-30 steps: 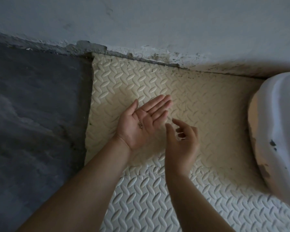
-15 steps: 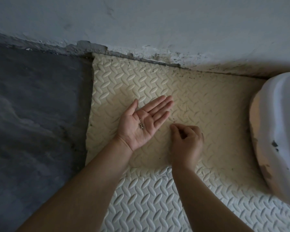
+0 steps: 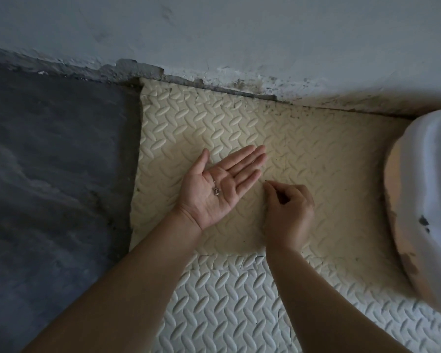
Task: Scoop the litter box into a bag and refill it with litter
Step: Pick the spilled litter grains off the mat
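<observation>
1. A few litter grains (image 3: pixel 216 191) lie in my left grip (image 3: pixel 205 203), which is flat, palm up and fingers straight, over the foam mat (image 3: pixel 336 159).
2. They look light, hard and apt to roll, so I should keep that palm level.
3. My right grip (image 3: pixel 289 212) pinches thumb to forefinger at the mat, seemingly on a stray grain (image 3: pixel 266 181) too small to be sure of.
4. The litter box (image 3: pixel 423 189) sits well to the right.

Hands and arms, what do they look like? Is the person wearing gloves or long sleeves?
No gloves. The left hand and the right hand are both bare, and no ring shows on the fingers in view. The left forearm and the right forearm are bare too: no sleeve, watch or bracelet shows as far as the picture reaches.
</observation>
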Demonstrator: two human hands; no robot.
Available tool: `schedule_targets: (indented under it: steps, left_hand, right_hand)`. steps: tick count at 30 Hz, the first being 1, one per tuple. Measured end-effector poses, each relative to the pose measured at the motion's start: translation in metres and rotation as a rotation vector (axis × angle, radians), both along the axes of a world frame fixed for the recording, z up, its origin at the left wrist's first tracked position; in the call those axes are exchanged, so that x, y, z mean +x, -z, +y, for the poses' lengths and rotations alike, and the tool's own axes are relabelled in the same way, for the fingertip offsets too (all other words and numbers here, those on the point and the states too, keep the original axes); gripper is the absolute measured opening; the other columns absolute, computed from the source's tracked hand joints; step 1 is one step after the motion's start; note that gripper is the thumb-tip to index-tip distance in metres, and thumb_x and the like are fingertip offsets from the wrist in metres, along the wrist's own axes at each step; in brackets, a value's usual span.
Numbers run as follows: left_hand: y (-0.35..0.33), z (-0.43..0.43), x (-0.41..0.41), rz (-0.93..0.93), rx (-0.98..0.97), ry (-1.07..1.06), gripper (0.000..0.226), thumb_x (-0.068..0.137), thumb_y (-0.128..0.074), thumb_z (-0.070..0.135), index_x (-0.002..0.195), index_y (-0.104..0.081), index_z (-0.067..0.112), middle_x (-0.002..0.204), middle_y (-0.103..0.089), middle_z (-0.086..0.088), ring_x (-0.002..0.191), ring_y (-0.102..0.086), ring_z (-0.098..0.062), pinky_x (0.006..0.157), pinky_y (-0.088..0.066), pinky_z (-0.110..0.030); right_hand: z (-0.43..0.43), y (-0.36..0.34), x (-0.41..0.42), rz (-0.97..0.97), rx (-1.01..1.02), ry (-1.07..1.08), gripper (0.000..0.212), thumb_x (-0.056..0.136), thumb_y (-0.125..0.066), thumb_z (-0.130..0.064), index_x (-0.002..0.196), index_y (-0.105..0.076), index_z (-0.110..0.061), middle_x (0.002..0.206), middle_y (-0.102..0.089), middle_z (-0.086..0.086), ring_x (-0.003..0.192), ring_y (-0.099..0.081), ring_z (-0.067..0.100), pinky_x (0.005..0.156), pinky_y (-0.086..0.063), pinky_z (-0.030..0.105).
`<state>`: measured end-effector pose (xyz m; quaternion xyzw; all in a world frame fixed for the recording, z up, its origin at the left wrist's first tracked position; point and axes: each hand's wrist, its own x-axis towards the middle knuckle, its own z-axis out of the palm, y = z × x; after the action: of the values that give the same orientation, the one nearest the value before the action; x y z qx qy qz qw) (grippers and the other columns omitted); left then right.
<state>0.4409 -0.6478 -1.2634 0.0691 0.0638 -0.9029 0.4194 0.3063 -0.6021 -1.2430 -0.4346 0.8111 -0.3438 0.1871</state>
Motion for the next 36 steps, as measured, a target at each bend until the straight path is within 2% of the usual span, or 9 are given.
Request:
schedule_targets:
  steps: [6,11,18,23,25,27,30,33,36]
  left_hand:
    - [0.0,0.0,0.0,0.005,-0.013,0.008,0.087,0.093,-0.011,0.062,0.143,-0.029,-0.007,0.152,-0.027,-0.021,0.143,-0.023,-0.029,0.119,-0.015,-0.037]
    - [0.0,0.0,0.001,-0.013,-0.025,0.01,0.087,0.093,-0.012,0.063,0.142,-0.03,-0.006,0.152,-0.028,-0.021,0.142,-0.026,-0.029,0.119,-0.015,-0.037]
    - [0.0,0.0,0.0,-0.015,-0.021,0.014,0.087,0.093,-0.012,0.063,0.143,-0.028,-0.006,0.153,-0.026,-0.02,0.143,-0.024,-0.029,0.119,-0.015,-0.037]
    - [-0.001,-0.001,0.0,-0.029,-0.023,0.012,0.086,0.091,-0.015,0.062,0.143,-0.029,-0.006,0.153,-0.027,-0.02,0.143,-0.024,-0.029,0.119,-0.016,-0.037]
    - [-0.002,-0.001,0.0,-0.034,-0.024,0.009,0.087,0.091,-0.014,0.063,0.143,-0.029,-0.006,0.152,-0.027,-0.021,0.143,-0.025,-0.029,0.119,-0.016,-0.037]
    - [-0.001,-0.001,-0.001,-0.08,-0.039,-0.005,0.086,0.093,-0.012,0.062,0.142,-0.032,-0.006,0.151,-0.03,-0.021,0.142,-0.027,-0.029,0.118,-0.017,-0.037]
    - [0.0,-0.001,-0.002,-0.038,-0.049,-0.023,0.085,0.094,-0.013,0.061,0.142,-0.029,-0.006,0.152,-0.028,-0.021,0.143,-0.024,-0.029,0.118,-0.017,-0.038]
    - [-0.001,0.0,-0.002,-0.117,-0.088,-0.03,0.085,0.094,-0.01,0.061,0.14,-0.033,-0.006,0.149,-0.035,-0.02,0.14,-0.031,-0.028,0.115,-0.024,-0.036]
    - [-0.003,0.002,-0.002,-0.129,-0.081,-0.049,0.083,0.095,-0.01,0.06,0.138,-0.038,-0.005,0.147,-0.039,-0.019,0.137,-0.037,-0.028,0.113,-0.028,-0.035]
  right_hand:
    - [-0.004,0.004,-0.005,0.16,0.029,-0.145,0.01,0.089,-0.062,-0.021,0.093,-0.07,-0.016,0.091,-0.056,-0.009,0.089,-0.054,0.011,0.081,-0.048,0.027]
    - [-0.008,0.003,-0.003,0.0,-0.025,-0.03,0.008,0.089,-0.062,-0.021,0.091,-0.069,-0.02,0.088,-0.054,-0.016,0.087,-0.056,0.009,0.08,-0.049,0.024]
    - [-0.009,0.003,-0.004,0.018,0.017,-0.07,0.006,0.087,-0.064,-0.023,0.09,-0.07,-0.021,0.088,-0.055,-0.014,0.085,-0.056,0.008,0.08,-0.052,0.03]
    - [-0.017,-0.003,-0.013,0.257,0.117,-0.288,0.012,0.091,-0.059,-0.022,0.095,-0.068,-0.015,0.099,-0.058,-0.004,0.089,-0.053,0.01,0.076,-0.043,0.023]
    - [-0.016,-0.007,-0.012,0.207,0.103,-0.269,0.011,0.091,-0.059,-0.021,0.095,-0.067,-0.014,0.098,-0.057,-0.005,0.088,-0.054,0.01,0.077,-0.046,0.025]
    - [-0.009,-0.014,-0.002,0.114,-0.011,-0.226,0.009,0.09,-0.059,-0.02,0.094,-0.066,-0.015,0.095,-0.056,-0.007,0.083,-0.054,0.008,0.076,-0.051,0.029]
    - [0.01,-0.026,0.029,0.02,-0.162,-0.274,0.009,0.089,-0.06,-0.02,0.093,-0.066,-0.014,0.091,-0.056,-0.005,0.077,-0.053,0.008,0.07,-0.05,0.025]
    - [0.024,-0.023,0.06,-0.038,-0.164,-0.324,0.006,0.087,-0.066,-0.017,0.091,-0.068,-0.013,0.087,-0.056,-0.006,0.076,-0.053,0.011,0.068,-0.049,0.027]
    - [0.028,-0.016,0.074,-0.069,-0.136,-0.273,0.004,0.085,-0.068,-0.017,0.089,-0.07,-0.015,0.083,-0.054,-0.01,0.075,-0.051,0.008,0.066,-0.049,0.03]
